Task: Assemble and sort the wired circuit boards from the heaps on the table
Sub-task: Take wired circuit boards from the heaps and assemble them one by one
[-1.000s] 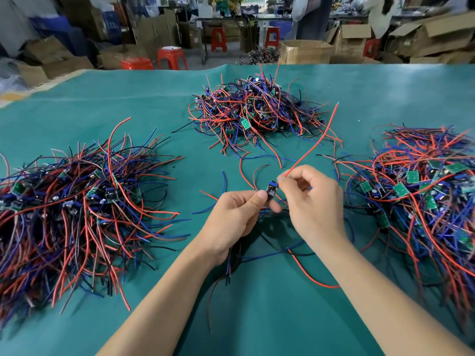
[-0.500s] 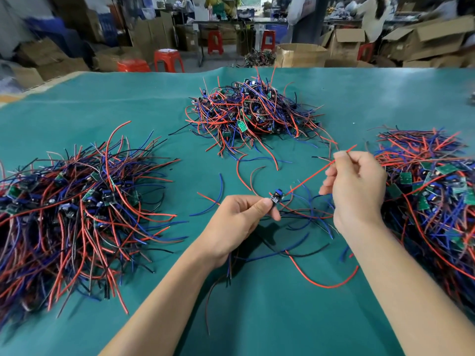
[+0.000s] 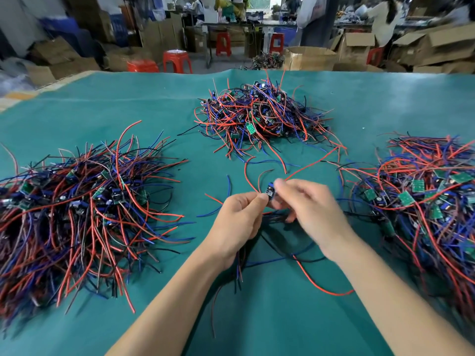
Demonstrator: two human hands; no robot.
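Small circuit board (image 3: 270,193) held above the green table cover (image 3: 128,111), at centre, between both hands. Left hand (image 3: 237,222) pinches it, thumb tip against one edge, remaining fingers curled over a bundle of trailing wires. Right hand (image 3: 312,214) is blurred; its fingertips meet at the board or the red wire (image 3: 308,167) leaving it (which, I cannot tell).

Handling, as judged: board light and rigid, best gripped by its edges; leads thin, limp and prone to snag, with the joints likely the weak point.

Three heaps ring the work: left heap (image 3: 77,214), far heap (image 3: 262,116), right heap (image 3: 424,201). The right heap's wires reach close to the right wrist. Bare cloth lies toward the person and between the heaps; table edges well away.
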